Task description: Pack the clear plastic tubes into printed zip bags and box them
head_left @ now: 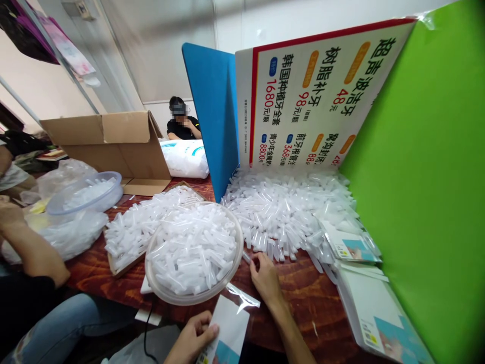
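My left hand [195, 336] is closed on a white-and-blue printed packet [231, 321] at the bottom centre. A clear film flap [244, 297] sticks out of the packet's top end. Above the wooden table, my right hand [267, 280] pinches a small translucent plastic tube [246, 257] between thumb and fingers. That hand is just right of a round tub [239, 253] heaped with white plastic tubes [197, 247]. A large loose pile of similar tubes [288, 212] lies beyond my right hand.
Stacked printed packets [379, 308] lie at the right, beside a green panel [424, 177]. A lettered board [295, 101] and a blue panel [212, 111] stand behind the pile. Leftward are a tube-filled tray [132, 232], a cardboard box [113, 156], and a co-worker's arm [34, 247]. Another person [184, 124] sits behind.
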The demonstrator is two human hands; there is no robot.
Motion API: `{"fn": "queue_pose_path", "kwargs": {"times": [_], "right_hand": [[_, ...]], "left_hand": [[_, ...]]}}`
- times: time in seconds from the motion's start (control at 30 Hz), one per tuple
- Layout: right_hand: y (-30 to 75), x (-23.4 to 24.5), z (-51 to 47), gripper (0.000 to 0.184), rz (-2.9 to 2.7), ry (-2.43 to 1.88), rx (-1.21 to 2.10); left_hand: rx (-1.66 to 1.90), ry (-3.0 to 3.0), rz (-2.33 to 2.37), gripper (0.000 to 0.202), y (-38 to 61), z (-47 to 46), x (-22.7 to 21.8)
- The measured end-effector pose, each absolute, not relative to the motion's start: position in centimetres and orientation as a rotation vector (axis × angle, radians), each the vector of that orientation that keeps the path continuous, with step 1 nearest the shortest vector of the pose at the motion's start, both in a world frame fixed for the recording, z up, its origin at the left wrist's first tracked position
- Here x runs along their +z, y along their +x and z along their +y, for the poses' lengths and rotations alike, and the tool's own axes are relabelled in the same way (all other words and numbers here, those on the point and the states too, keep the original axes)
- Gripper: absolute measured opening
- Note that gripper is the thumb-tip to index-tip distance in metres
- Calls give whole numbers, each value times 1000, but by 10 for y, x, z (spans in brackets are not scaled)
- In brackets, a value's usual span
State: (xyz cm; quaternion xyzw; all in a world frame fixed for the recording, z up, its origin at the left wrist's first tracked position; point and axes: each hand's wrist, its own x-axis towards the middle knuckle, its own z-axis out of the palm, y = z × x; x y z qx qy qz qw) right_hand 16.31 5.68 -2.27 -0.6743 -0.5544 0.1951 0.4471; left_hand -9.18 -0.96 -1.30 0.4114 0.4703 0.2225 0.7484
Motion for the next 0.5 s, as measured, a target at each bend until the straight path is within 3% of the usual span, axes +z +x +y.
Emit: {"fn": "queue_pose_path", "kwargs": {"times": [0.3,0.4,0.5], "right_hand": [[167,-21,17,25,-1535,-1603,559],[152,-22,17,12,-1561,-1636,541],[156,-21,14,21,-1518,-1579,612]], "left_hand": [[549,832,954,46,-70,-1,-7],[527,854,973,47,-75,0,-6],[528,898,981,48,-85,-1,-3]]}}
